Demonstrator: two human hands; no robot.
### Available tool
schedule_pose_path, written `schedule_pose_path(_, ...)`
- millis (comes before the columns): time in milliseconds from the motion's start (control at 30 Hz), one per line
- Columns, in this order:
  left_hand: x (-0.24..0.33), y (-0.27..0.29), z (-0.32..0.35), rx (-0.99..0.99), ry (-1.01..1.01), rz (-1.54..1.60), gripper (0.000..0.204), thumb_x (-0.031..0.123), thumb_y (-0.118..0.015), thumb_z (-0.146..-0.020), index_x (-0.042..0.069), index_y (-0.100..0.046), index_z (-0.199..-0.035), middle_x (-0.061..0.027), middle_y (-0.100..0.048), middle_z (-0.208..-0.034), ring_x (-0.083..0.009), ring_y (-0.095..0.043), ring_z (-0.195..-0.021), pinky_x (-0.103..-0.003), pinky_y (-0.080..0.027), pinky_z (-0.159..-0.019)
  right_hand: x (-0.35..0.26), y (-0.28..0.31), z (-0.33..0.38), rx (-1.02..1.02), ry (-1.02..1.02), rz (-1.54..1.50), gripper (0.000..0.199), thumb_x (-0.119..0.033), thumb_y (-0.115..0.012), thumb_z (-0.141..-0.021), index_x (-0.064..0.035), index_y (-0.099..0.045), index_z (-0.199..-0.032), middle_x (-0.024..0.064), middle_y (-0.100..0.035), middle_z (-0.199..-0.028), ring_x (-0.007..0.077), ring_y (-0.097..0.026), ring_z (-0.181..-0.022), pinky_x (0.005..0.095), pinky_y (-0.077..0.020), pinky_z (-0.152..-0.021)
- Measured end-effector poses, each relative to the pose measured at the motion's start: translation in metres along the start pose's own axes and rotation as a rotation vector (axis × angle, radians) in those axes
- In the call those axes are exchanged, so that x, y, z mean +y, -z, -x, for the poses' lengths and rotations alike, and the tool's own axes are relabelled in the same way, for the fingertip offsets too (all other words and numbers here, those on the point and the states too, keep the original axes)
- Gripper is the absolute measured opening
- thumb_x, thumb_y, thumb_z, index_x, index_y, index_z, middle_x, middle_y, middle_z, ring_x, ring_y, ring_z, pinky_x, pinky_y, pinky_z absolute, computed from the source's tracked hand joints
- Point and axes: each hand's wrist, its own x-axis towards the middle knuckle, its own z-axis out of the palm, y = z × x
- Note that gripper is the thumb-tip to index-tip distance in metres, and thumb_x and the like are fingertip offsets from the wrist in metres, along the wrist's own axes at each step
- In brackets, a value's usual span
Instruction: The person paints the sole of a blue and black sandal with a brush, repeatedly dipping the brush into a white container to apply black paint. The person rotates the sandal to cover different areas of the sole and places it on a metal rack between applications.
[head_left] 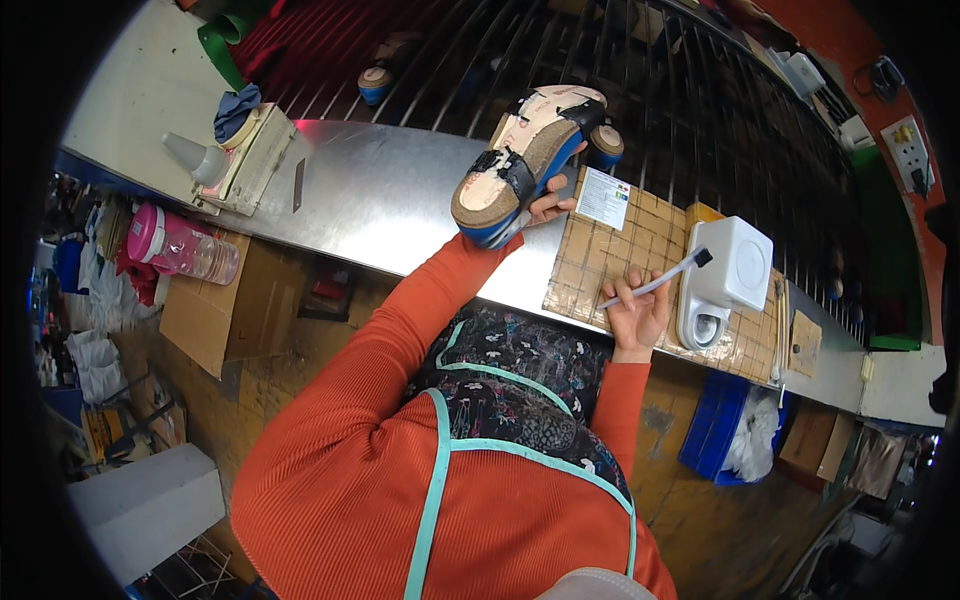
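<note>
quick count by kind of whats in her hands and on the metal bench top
shoe on a last, held in the left hand: 1
brush, in the right hand: 1
white containers: 1
taped cardboard mats: 1
squeeze bottles: 1
blue cloths: 1
Total: 6

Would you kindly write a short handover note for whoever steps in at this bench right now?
Left hand: holds a shoe sole-up over the metal bench.
Right hand: grips a white brush, bristle end toward the white container.
The container sits on a taped cardboard mat.
Done: the shoe is picked up and the brush is in hand.
Left: the brush has not yet touched the sole; whether it carries any glue cannot be told.
</note>
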Motion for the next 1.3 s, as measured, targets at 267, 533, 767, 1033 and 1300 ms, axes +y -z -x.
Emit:
schedule_pose_path(267, 0.000, 0.017, 0.005, -0.027, 0.034, 0.249, 0.078, 0.038, -0.054, -0.094, 0.004, -0.014, -0.152, -0.0117, -0.061, -0.088, -0.0176, -0.062, -0.052, -0.029, -0.038, -0.083, -0.001, 0.003, -0.001, -0.018, -0.012, -0.004, 0.027, -0.038, -0.048, -0.100, -0.0198, -0.066, -0.109, 0.0047, -0.055, -0.093, 0.0133, -0.041, -0.064, 0.0367, -0.0357, -0.078)
schedule_pose_path(533, 0.004, 0.032, -0.003, -0.349, 0.149, 0.259, 0.069, 0.032, -0.048, -0.098, 0.005, -0.015, -0.152, -0.0150, -0.062, -0.090, -0.0204, -0.066, -0.056, -0.028, -0.038, -0.083, -0.002, 0.000, 0.001, 0.006, -0.010, 0.017, 0.028, -0.039, -0.049, -0.099, -0.0196, -0.067, -0.108, 0.0047, -0.054, -0.091, 0.0129, -0.040, -0.063, 0.0352, -0.0339, -0.076)
schedule_pose_path(767, 0.002, 0.013, 0.005, -0.159, 0.093, 0.222, 0.078, 0.046, -0.047, -0.095, 0.001, -0.017, -0.151, -0.0137, -0.058, -0.085, -0.0183, -0.060, -0.050, -0.028, -0.036, -0.081, -0.002, -0.002, 0.000, -0.009, -0.015, 0.052, 0.027, -0.039, -0.050, -0.099, -0.0199, -0.067, -0.108, 0.0042, -0.054, -0.091, 0.0126, -0.041, -0.063, 0.0347, -0.0336, -0.075)
schedule_pose_path(1033, 0.002, 0.017, 0.004, -0.064, 0.103, 0.270, 0.073, 0.043, -0.045, -0.097, -0.001, -0.020, -0.149, -0.0143, -0.056, -0.089, -0.0163, -0.058, -0.052, -0.027, -0.036, -0.082, -0.001, -0.001, 0.001, -0.003, -0.010, 0.044, 0.027, -0.040, -0.050, -0.099, -0.0207, -0.067, -0.107, 0.0045, -0.054, -0.090, 0.0130, -0.041, -0.062, 0.0343, -0.0336, -0.074)
schedule_pose_path(1300, -0.002, 0.000, 0.000, 0.107, 0.141, 0.112, 0.072, 0.048, -0.055, -0.091, 0.003, -0.033, -0.143, -0.0198, -0.053, -0.106, -0.0189, -0.058, -0.068, -0.043, -0.040, -0.103, 0.000, 0.000, 0.003, -0.018, -0.007, 0.057, 0.026, -0.039, -0.051, -0.098, -0.0195, -0.066, -0.108, 0.0042, -0.054, -0.089, 0.0128, -0.042, -0.063, 0.0346, -0.0350, -0.076)
